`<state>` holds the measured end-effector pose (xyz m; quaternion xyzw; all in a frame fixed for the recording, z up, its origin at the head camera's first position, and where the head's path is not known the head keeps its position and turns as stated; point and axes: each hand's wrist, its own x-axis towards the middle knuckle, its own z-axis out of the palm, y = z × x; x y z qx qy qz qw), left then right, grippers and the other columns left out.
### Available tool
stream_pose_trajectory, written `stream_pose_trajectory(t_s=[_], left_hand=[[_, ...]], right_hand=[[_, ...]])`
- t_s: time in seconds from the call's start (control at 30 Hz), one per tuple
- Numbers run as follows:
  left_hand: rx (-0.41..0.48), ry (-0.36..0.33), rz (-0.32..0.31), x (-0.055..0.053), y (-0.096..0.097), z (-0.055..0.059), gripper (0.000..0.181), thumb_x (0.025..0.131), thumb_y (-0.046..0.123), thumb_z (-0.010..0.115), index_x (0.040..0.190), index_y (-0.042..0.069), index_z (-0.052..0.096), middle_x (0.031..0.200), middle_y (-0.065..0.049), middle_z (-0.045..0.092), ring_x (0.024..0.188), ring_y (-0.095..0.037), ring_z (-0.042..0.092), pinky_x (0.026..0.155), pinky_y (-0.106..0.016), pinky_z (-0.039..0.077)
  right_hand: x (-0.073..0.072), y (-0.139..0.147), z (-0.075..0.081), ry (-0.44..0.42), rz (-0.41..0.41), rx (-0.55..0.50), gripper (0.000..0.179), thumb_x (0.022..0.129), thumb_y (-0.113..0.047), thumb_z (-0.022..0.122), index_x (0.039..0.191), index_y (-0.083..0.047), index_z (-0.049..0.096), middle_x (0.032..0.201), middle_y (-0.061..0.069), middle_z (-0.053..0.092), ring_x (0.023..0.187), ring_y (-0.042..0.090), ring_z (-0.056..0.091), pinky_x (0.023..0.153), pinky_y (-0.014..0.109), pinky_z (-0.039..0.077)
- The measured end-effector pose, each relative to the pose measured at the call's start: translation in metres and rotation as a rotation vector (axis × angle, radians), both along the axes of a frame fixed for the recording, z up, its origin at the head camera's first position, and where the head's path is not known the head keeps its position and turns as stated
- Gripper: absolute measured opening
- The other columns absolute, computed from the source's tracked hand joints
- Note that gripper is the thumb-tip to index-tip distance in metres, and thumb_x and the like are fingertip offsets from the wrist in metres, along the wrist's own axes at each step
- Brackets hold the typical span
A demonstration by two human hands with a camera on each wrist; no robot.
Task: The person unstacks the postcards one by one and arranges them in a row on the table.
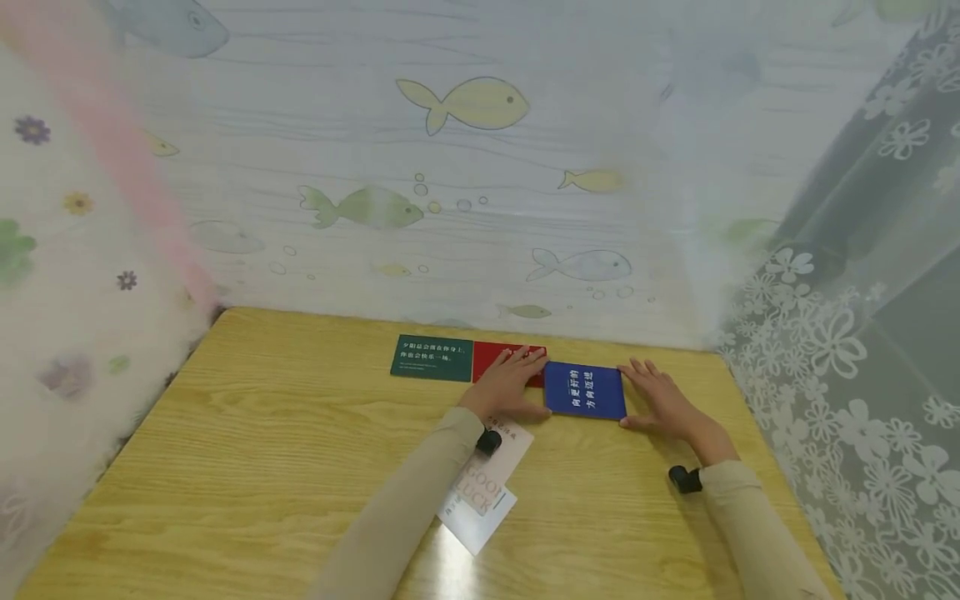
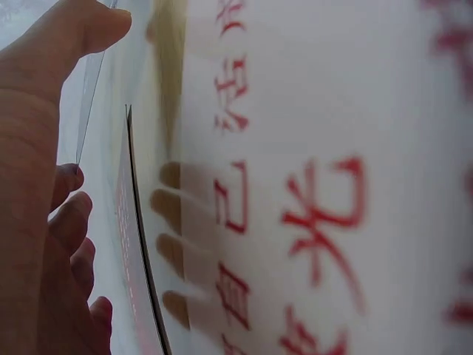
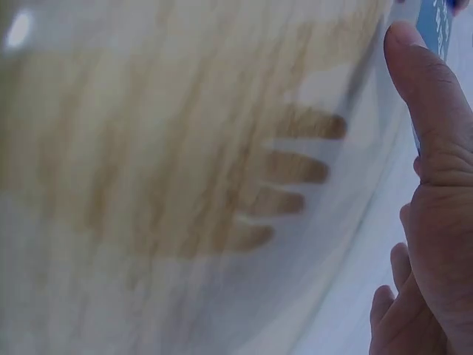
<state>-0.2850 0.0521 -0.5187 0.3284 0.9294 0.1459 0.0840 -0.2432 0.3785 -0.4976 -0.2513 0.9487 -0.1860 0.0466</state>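
A blue card (image 1: pixel 585 390) with white characters spans the gap between both hands, over the far part of the table. My left hand (image 1: pixel 510 387) holds its left side, thumb at the near corner and a finger at the far one. The right hand (image 1: pixel 663 404) holds the opposite side the same way, thumb near and fingers beyond. Under the left hand lies a red card (image 1: pixel 487 358), partly covered. A green card (image 1: pixel 431 358) adjoins it on the left. In the left wrist view, the card's thin edge runs between thumb and finger.
Below the left wrist, a pale pink card (image 1: pixel 498 462) overlaps a white card (image 1: pixel 480 525); the forearm hides part of both. The wooden table (image 1: pixel 262 433) meets a fish-print curtain (image 1: pixel 480 208) behind. Lace fabric (image 1: pixel 847 417) hangs at the right edge.
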Motion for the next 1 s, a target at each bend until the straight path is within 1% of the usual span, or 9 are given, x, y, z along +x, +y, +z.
stream_pose_trajectory(t_s=[0.1,0.3,0.4,0.6,0.83,1.0], left_hand=[[0.010,-0.017,0.010,-0.006,0.005,-0.001,0.096,0.087,0.064,0.065,0.163,0.022,0.026,0.170,0.004,0.021,0.159,-0.021,0.009,0.130,-0.045,0.007],[0.020,-0.046,0.011,-0.014,0.013,-0.002,0.097,0.087,0.061,0.069,0.163,0.019,0.026,0.170,0.002,0.023,0.159,-0.023,0.012,0.129,-0.047,0.010],[0.020,-0.038,0.009,-0.018,0.015,-0.001,0.097,0.087,0.059,0.071,0.162,0.017,0.027,0.169,0.000,0.023,0.158,-0.025,0.015,0.129,-0.048,0.012],[0.010,-0.026,0.031,-0.027,0.022,0.000,0.096,0.087,0.056,0.074,0.162,0.017,0.029,0.170,0.000,0.023,0.158,-0.025,0.016,0.129,-0.048,0.014],[-0.017,-0.020,0.047,-0.032,0.025,0.006,0.098,0.086,0.057,0.075,0.162,0.016,0.029,0.169,-0.001,0.025,0.158,-0.025,0.017,0.129,-0.050,0.014],[-0.022,-0.036,0.050,-0.035,0.026,0.005,0.098,0.087,0.059,0.073,0.163,0.017,0.027,0.170,-0.001,0.022,0.158,-0.025,0.014,0.129,-0.050,0.013]], right_hand=[[-0.006,0.003,0.001,0.005,0.002,0.005,0.093,0.081,-0.028,0.086,0.151,0.009,0.036,0.155,0.043,0.025,0.142,0.066,0.015,0.109,0.082,0.016],[-0.014,0.009,0.003,-0.029,-0.002,0.033,0.093,0.082,-0.029,0.085,0.152,0.009,0.036,0.156,0.043,0.024,0.143,0.066,0.015,0.109,0.083,0.016],[-0.018,0.009,0.005,-0.041,-0.002,0.053,0.092,0.082,-0.028,0.085,0.151,0.009,0.037,0.155,0.043,0.024,0.143,0.067,0.015,0.110,0.083,0.016],[-0.030,0.010,0.008,-0.053,0.011,0.111,0.091,0.084,-0.030,0.084,0.151,0.009,0.036,0.155,0.044,0.024,0.142,0.066,0.018,0.111,0.081,0.018],[-0.040,0.009,0.011,-0.046,0.016,0.161,0.090,0.084,-0.031,0.084,0.151,0.009,0.037,0.153,0.045,0.027,0.141,0.065,0.022,0.110,0.080,0.022],[-0.044,0.008,0.014,-0.059,0.007,0.177,0.090,0.084,-0.031,0.084,0.151,0.009,0.037,0.154,0.044,0.027,0.141,0.066,0.021,0.111,0.080,0.021]])
